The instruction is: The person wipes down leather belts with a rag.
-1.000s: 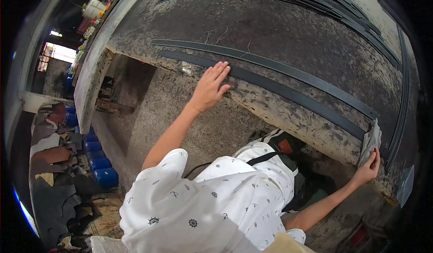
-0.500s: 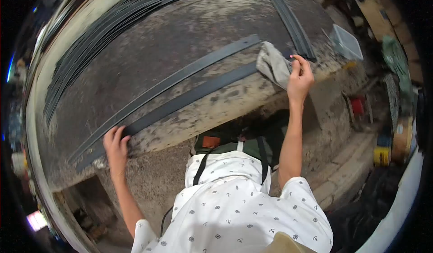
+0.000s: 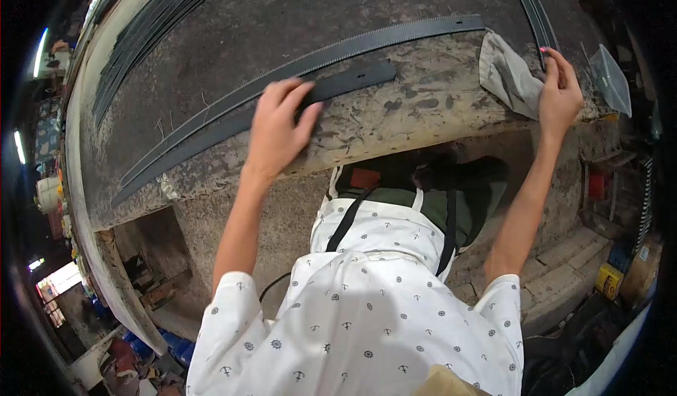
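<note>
The dark strip [image 3: 352,78] lay along the front edge of the desk [image 3: 317,11], just beside a second strip [image 3: 381,36]. The left hand [image 3: 276,124] was set over the dark strip, thumb parted from the fingers; whether they gripped it could not be told. The right hand [image 3: 560,100], fingers bent, grasped a grey cloth [image 3: 509,78] near a clear container [image 3: 612,82].

left of the cloth [image 3: 504,71] on the workbench [image 3: 430,110] lie a near strap [image 3: 345,83] and a far strap [image 3: 324,57]; behind-right of it, a strap bundle [image 3: 532,8]; right, a plastic container [image 3: 610,82].
</note>
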Demonstrator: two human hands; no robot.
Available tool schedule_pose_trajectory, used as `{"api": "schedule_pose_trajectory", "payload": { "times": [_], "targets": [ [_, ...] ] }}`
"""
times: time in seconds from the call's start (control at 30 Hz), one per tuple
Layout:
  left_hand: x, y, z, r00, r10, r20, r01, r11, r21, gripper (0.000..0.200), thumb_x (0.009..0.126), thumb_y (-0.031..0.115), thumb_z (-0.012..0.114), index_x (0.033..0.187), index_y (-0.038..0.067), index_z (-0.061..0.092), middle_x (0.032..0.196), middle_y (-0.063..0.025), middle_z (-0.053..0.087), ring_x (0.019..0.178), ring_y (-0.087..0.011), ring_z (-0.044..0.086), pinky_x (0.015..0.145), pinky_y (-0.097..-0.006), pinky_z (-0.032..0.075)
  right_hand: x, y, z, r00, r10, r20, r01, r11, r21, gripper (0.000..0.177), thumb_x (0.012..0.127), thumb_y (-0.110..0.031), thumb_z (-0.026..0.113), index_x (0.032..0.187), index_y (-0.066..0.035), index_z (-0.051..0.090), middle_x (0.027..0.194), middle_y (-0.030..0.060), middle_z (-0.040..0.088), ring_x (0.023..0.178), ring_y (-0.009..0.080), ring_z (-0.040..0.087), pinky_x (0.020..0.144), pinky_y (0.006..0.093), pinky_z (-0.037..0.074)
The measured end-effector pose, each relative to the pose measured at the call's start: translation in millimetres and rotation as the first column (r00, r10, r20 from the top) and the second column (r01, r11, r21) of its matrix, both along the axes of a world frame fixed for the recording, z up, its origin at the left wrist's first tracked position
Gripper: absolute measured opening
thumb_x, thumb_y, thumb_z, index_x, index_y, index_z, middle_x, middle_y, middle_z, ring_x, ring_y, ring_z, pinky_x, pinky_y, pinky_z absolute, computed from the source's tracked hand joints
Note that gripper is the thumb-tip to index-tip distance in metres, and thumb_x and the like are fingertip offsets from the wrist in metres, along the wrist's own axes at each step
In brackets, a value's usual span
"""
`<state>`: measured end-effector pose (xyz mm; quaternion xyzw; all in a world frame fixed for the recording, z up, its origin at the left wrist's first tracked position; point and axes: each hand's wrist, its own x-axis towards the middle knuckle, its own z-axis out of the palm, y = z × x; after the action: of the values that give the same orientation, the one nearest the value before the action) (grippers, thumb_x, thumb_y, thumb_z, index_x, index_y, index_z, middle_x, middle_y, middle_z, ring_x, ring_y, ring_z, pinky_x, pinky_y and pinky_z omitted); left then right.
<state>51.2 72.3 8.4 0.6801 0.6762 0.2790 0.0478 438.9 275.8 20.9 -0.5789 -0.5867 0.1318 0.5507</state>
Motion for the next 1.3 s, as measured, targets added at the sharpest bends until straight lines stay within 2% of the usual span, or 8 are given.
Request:
{"api": "schedule_pose_trajectory", "payload": {
  "times": [0.1, 0.17, 0.3, 0.4, 0.5, 0.53, 1.13, 1.3],
  "targets": [
    [25, 42, -7, 0.995, -0.067, -0.074, 0.069, 0.997, 0.037, 0.034, 0.088, 0.017, 0.075, 0.117, 0.002, 0.069, 0.119, -0.012, 0.062, 0.113, -0.0303, 0.057, 0.097, -0.0391, 0.045, -7, 0, 10, 0.971, 0.007, 0.24, 0.017, 0.995, -0.095, 0.02, 0.099, -0.015, 0.065, 0.114, -0.01, 0.076, 0.103, 0.0048, 0.076, 0.087, 0.0131, 0.069, 0.076, 0.0295, 0.054],
    [29, 56, -18, 0.984, -0.155, -0.084, 0.161, 0.984, 0.073, 0.032, 0.088, 0.018, 0.075, 0.116, 0.003, 0.071, 0.115, -0.0112, 0.062, 0.108, -0.03, 0.057, 0.094, -0.0399, 0.045, -2, 2, 11, 0.984, -0.048, 0.172, 0.011, 0.977, 0.212, 0.02, 0.097, -0.017, 0.068, 0.114, -0.009, 0.077, 0.102, 0.0033, 0.077, 0.085, 0.0119, 0.069, 0.076, 0.0281, 0.054],
    [43, 62, -27, 0.982, -0.13, -0.136, 0.151, 0.977, 0.152, 0.028, 0.088, 0.017, 0.074, 0.113, 0.005, 0.073, 0.11, -0.0101, 0.064, 0.104, -0.0287, 0.057, 0.088, -0.0396, 0.045, -45, -22, 8, 0.95, 0.262, -0.169, -0.273, 0.961, -0.049, 0.022, 0.097, -0.015, 0.07, 0.114, -0.002, 0.074, 0.104, 0.0067, 0.075, 0.078, 0.0074, 0.063, 0.068, 0.0196, 0.049],
    [52, 69, -26, 0.981, -0.087, -0.172, 0.126, 0.966, 0.225, 0.022, 0.088, 0.017, 0.074, 0.108, 0.005, 0.075, 0.11, -0.0098, 0.065, 0.099, -0.0274, 0.059, 0.085, -0.0387, 0.047, -66, -8, -34, 0.657, 0.57, -0.494, -0.657, 0.753, -0.006, 0.024, 0.094, -0.009, 0.072, 0.114, 0.003, 0.071, 0.102, 0.0094, 0.074, 0.076, 0.0082, 0.061, 0.067, 0.0204, 0.049],
    [72, 82, -16, 0.99, -0.141, 0.023, 0.134, 0.974, 0.183, 0.02, 0.086, 0.012, 0.074, 0.103, 0.002, 0.073, 0.101, -0.0143, 0.066, 0.091, -0.0311, 0.064, 0.079, -0.0391, 0.051, -116, -29, -22, 0.717, 0.386, -0.58, -0.573, 0.8, -0.175, 0.01, 0.097, -0.005, 0.065, 0.101, 0.004, 0.068, 0.079, 0.0025, 0.066, 0.056, 0.0028, 0.047, 0.048, 0.0192, 0.034],
    [80, 85, -11, 0.955, -0.179, 0.235, 0.155, 0.981, 0.116, 0.018, 0.084, 0.006, 0.073, 0.1, -0.002, 0.071, 0.093, -0.0187, 0.066, 0.086, -0.035, 0.067, 0.075, -0.0397, 0.053, -120, -32, -24, 0.715, 0.378, -0.588, -0.569, 0.803, -0.176, 0.01, 0.097, -0.005, 0.065, 0.101, 0.004, 0.068, 0.079, 0.0025, 0.066, 0.056, 0.0028, 0.047, 0.048, 0.0192, 0.034],
    [76, 97, -16, 0.985, -0.168, 0.049, 0.167, 0.985, 0.037, 0.015, 0.085, 0.01, 0.074, 0.097, 0.002, 0.073, 0.097, -0.0125, 0.066, 0.087, -0.0298, 0.065, 0.077, -0.0377, 0.052, -122, -43, -30, 0.805, 0.524, -0.278, -0.57, 0.813, -0.117, 0.011, 0.093, -0.003, 0.067, 0.097, 0.006, 0.07, 0.081, 0.0048, 0.071, 0.072, 0.0081, 0.064, 0.067, 0.0235, 0.052],
    [51, 86, -27, 0.979, -0.197, -0.053, 0.204, 0.961, 0.187, 0.014, 0.087, 0.015, 0.077, 0.097, 0.006, 0.076, 0.106, -0.0108, 0.07, 0.096, -0.0248, 0.068, 0.085, -0.033, 0.054, -112, -47, 3, 0.625, 0.683, -0.378, -0.777, 0.502, -0.379, 0.013, 0.09, -0.006, 0.068, 0.095, 0.006, 0.071, 0.074, 0.0066, 0.07, 0.066, 0.0098, 0.063, 0.061, 0.0258, 0.05]
  ]
}}
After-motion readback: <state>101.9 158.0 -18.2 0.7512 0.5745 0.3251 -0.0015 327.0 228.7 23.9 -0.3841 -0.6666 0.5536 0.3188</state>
